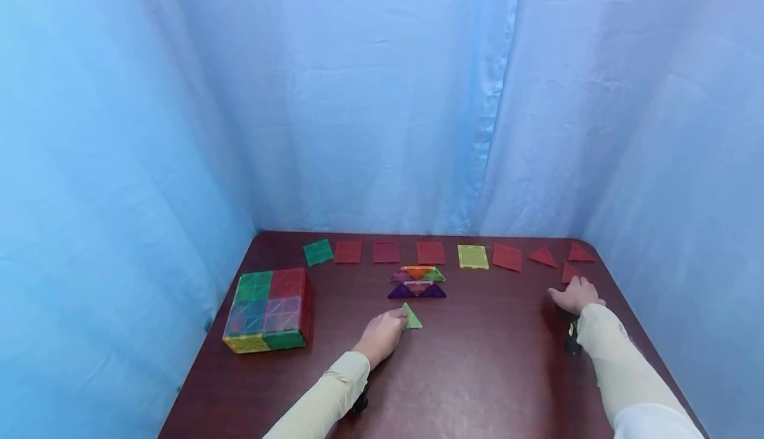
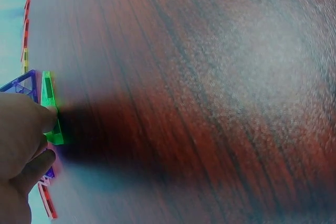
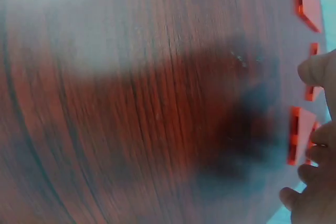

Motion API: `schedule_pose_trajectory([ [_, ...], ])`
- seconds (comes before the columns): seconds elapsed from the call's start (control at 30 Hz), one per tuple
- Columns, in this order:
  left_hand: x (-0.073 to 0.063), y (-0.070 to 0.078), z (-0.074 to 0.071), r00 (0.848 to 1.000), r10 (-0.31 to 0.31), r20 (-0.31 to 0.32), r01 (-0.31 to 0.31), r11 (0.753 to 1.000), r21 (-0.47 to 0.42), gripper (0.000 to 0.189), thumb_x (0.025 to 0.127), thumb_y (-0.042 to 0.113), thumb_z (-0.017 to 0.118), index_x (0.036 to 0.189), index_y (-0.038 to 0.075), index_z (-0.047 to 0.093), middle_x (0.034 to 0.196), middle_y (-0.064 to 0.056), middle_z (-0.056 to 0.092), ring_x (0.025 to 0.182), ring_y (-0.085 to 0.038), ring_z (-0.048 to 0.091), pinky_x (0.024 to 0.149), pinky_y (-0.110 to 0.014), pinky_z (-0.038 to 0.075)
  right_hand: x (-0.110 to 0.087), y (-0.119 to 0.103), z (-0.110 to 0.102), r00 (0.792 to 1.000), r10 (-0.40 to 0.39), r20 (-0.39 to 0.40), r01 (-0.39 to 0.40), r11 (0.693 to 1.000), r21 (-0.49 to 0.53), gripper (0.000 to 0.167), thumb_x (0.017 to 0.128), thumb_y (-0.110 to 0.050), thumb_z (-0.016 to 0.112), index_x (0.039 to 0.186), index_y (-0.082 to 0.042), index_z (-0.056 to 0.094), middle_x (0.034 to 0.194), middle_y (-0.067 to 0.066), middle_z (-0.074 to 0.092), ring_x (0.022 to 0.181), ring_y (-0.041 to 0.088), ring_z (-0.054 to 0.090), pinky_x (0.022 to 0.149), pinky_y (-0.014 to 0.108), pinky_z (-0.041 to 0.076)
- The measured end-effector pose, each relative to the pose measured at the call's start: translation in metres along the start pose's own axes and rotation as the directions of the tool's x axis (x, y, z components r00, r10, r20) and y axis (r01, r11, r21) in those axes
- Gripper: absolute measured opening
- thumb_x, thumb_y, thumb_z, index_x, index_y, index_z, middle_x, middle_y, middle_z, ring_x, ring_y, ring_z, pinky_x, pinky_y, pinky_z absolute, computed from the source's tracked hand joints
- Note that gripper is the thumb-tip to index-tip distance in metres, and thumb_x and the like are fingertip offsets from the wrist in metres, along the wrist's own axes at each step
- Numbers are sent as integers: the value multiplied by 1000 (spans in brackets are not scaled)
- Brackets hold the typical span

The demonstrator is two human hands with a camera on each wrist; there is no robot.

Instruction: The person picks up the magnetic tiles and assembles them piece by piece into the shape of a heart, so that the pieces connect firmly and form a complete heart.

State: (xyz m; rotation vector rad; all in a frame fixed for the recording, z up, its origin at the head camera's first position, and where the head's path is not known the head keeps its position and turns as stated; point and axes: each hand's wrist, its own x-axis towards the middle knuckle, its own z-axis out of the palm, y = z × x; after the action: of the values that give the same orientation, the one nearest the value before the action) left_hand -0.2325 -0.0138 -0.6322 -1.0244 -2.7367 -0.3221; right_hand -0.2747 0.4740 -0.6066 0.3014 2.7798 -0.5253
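Note:
In the head view my left hand pinches a light-green triangular tile close over the middle of the table. The left wrist view shows the green tile edge-on at my fingertips. Beyond it lie two strips of joined triangular tiles: a purple and pink one and an orange, pink and green one. Over at the right, my right hand has its fingers spread just short of a red triangular tile. That hand overlaps red tiles in the right wrist view.
On the left stands a block of coloured square tiles. Along the back edge runs a row with a green square, several red squares, a yellow square and two red triangles. Blue curtains hang around the table.

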Motion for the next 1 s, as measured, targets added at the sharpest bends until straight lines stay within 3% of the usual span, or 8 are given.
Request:
schedule_pose_trajectory([
  [0.13,1,0,2,1000,20,-8,-20,1000,2,16,93,2,68,99,12,79,115,0,74,98,-13,73,75,-23,60,-2,-4,4,998,15,55,-15,1000,-16,100,97,-58,48,143,26,23,146,50,18,131,68,27,104,78,31],
  [0.23,1,-1,2,1000,22,-19,-22,1000,20,17,93,2,68,99,13,80,115,1,74,99,-13,73,75,-23,60,-1,-7,7,1000,-13,-7,13,999,-36,91,97,-53,51,142,23,30,141,48,26,122,67,37,99,76,37],
  [0.33,1,-2,1,1000,13,-16,-12,1000,26,17,94,3,68,99,13,80,116,2,74,100,-13,73,76,-24,60,3,-6,7,997,-32,-72,30,999,-28,86,96,-48,53,140,22,30,139,47,29,121,65,37,98,77,36],
  [0.47,1,-3,2,1000,3,-13,-3,1000,9,15,94,3,67,99,12,79,115,1,73,99,-12,73,76,-24,60,8,-3,6,999,-19,-43,19,1000,19,97,95,-53,54,148,20,18,145,48,21,128,66,27,102,79,30],
  [0.57,1,-2,3,1000,4,-19,-4,1000,0,14,94,3,68,97,12,79,113,1,74,97,-12,73,76,-23,60,10,-5,11,998,-48,-29,48,999,4,100,95,-62,50,148,19,22,142,48,26,123,67,34,98,78,35],
  [0.63,1,-2,2,1000,2,-21,-2,1000,2,14,94,3,68,96,11,79,111,1,74,97,-12,73,76,-23,59,11,-10,19,994,-85,-62,82,996,-44,98,95,-65,49,143,19,31,136,47,32,114,65,43,93,75,40],
  [0.77,2,-2,2,1000,-13,-23,13,1000,11,13,94,5,68,94,12,78,109,3,74,97,-11,73,76,-23,59,2,-34,39,977,-168,-128,153,981,-121,85,96,-55,54,137,19,43,131,44,38,107,61,51,91,72,44],
  [1.0,0,-1,0,1000,-8,-27,8,1000,13,12,92,4,68,93,12,78,107,3,73,94,-12,73,74,-24,60,-32,-73,75,924,-323,-203,293,942,-165,73,95,-44,66,134,15,49,141,42,40,126,59,44,103,71,38],
])
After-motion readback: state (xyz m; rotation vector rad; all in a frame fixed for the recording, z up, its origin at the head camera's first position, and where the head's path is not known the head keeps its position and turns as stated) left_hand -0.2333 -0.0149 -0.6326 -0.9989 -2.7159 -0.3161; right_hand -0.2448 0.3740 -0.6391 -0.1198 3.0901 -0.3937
